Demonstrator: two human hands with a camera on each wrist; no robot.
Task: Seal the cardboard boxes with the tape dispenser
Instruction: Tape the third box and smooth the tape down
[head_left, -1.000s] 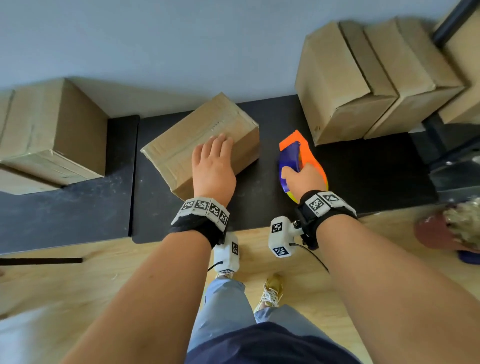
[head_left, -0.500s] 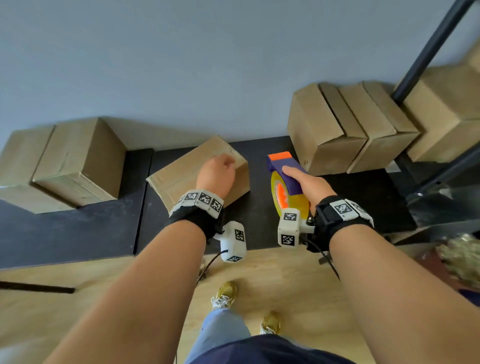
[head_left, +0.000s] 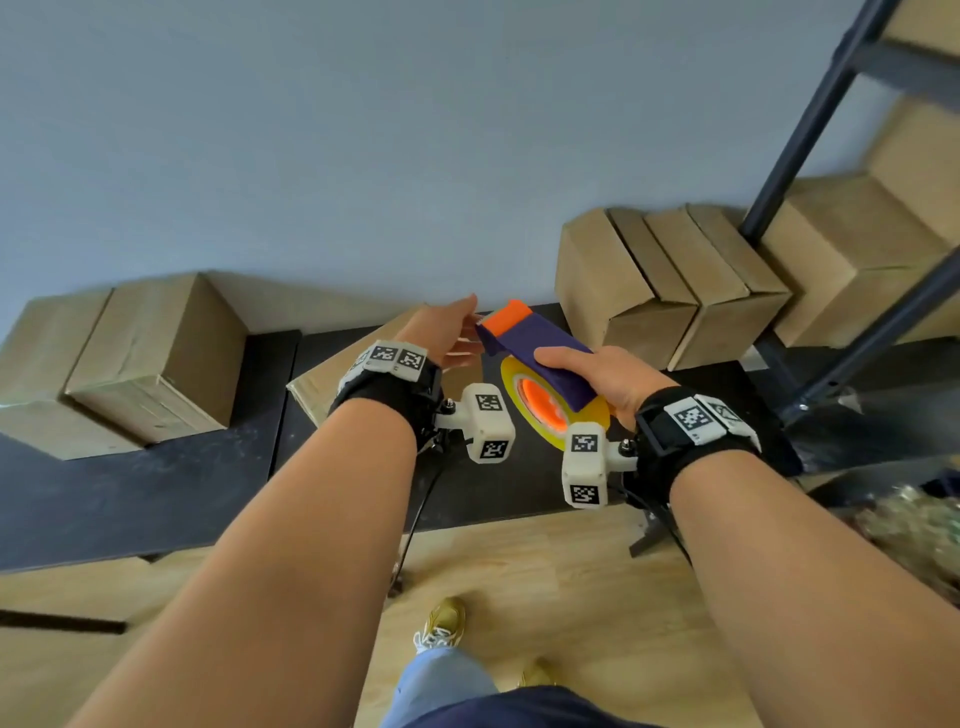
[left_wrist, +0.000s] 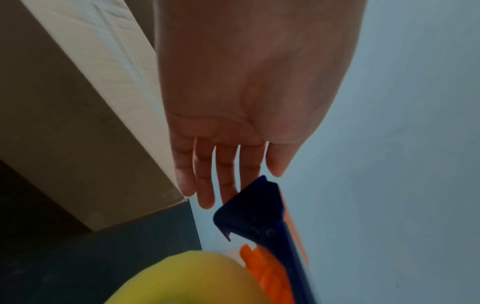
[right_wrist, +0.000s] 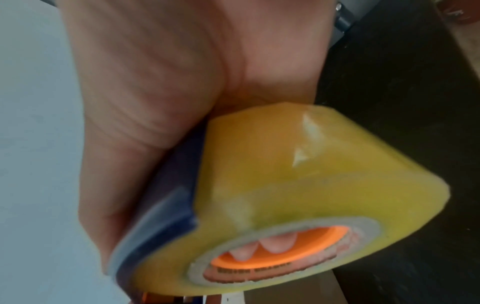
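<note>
Head view, frame centre: right hand (head_left: 613, 376) clasps tape dispenser (head_left: 540, 358) raised for loading; left hand (head_left: 449, 332), fingers straight, reaches its tip; box (head_left: 332, 387) beneath.

Purple-orange tape dispenser (head_left: 540, 358) (yellow roll) raised above cardboard box (head_left: 332, 379) on black surface.

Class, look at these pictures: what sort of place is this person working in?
Probably a packing or storage room. Plain cardboard boxes are stacked by the wall, a dark metal rack holds more, and the right hand holds a tape dispenser.
</note>
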